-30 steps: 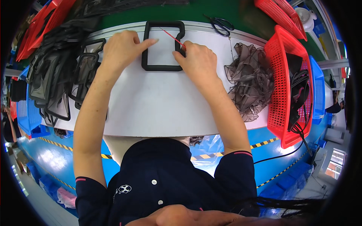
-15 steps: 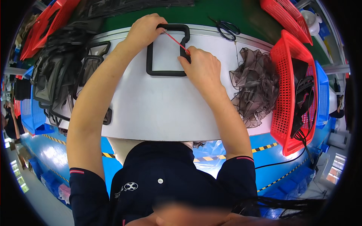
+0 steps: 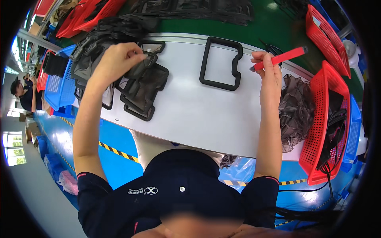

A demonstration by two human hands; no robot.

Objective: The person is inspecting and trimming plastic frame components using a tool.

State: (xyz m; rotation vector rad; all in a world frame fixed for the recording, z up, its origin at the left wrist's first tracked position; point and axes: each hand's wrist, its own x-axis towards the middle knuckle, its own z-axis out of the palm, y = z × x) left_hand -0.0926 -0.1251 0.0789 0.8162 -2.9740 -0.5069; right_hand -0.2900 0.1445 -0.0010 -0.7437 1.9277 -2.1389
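My left hand [image 3: 118, 62] reaches over the loose pile at the left, thumb and fingers closed together at the edge of a black frame with dark mesh [image 3: 137, 68]. Below it, more mesh-covered frames [image 3: 145, 93] overlap on the white table. In my right hand [image 3: 270, 77], held raised, is a slim red stick-like tool [image 3: 283, 56] with dark ends, gripped between thumb and fingers and slanting up to the right. Between my hands an open black rectangular frame [image 3: 203, 63], with a notch in its right side, lies flat, touched by neither hand.
Crumpled dark sheer fabric [image 3: 295, 113] lies beside my right forearm. A red basket [image 3: 317, 119] with black straps and cords stands right of it. Dark-handled scissors [image 3: 274, 50] are behind my right hand. Stacked black pieces [image 3: 190, 10] lie on the green surface at the back.
My left hand has left the open frame for the pile on the left. My right hand has lifted away rightward with the red tool. The whole view has shifted.
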